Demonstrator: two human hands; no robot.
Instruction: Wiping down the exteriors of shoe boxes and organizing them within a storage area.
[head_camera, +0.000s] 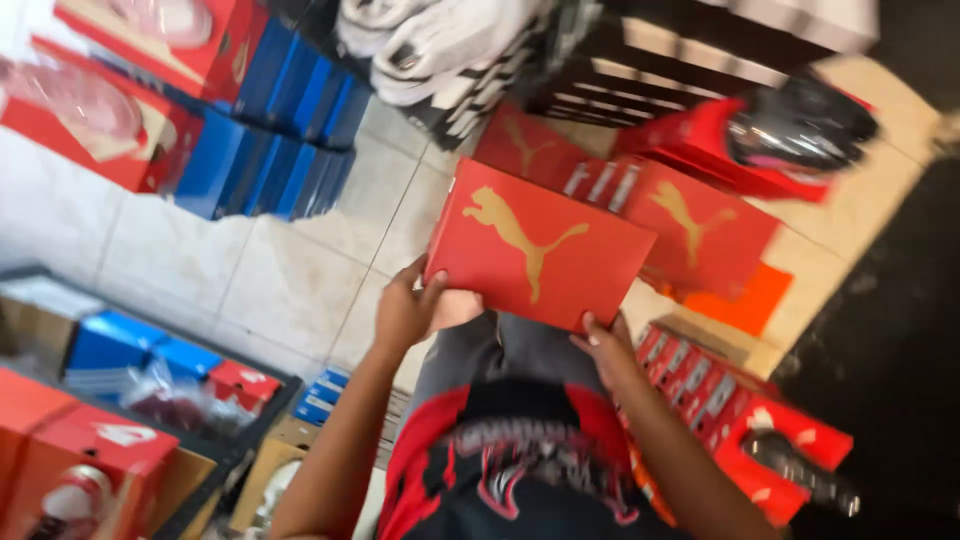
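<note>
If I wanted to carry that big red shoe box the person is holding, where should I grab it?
Probably by its two short ends, one hand coming in from each side. The red shoe box is wide and flat, held lid up. The left hand grips its near left corner and the right hand its near right corner, thumbs on the lid. Hands on opposite sides should keep the flat box level.

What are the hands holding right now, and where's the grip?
Both hold a red shoebox: left hand on its near left corner, right hand on its near right corner.
</note>
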